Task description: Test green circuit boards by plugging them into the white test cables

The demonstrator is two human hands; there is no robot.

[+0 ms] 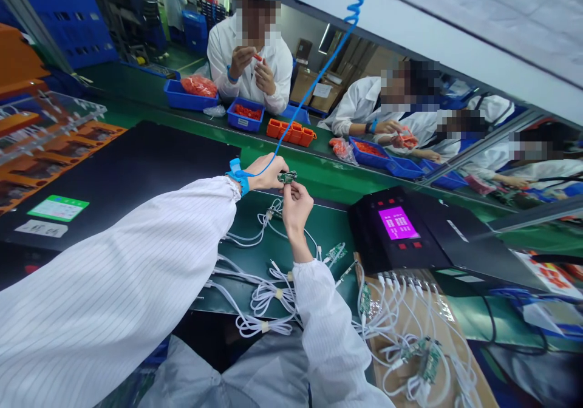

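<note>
Out over the far side of the green work surface [243, 256], my left hand [266, 172] pinches a small green circuit board [286, 177]. A blue wrist strap [239, 176] with a coiled cord is on that wrist. My right hand [297, 206] comes up from below, its thumb and fingers closed on the board's near edge. Just under the hands, white cables [262, 220] loop across the surface. Bundled white cables [273, 299] lie nearer to me. Another green board [336, 254] rests right of my right wrist.
A black tester [380, 229] with a pink screen stands right. White cables and boards [430, 362] cover the cardboard [473, 374] before it. Left are a black case [136, 165] and orange fixture [93, 138]. Co-workers [277, 50] sit behind blue bins [246, 116] and orange trays [291, 132].
</note>
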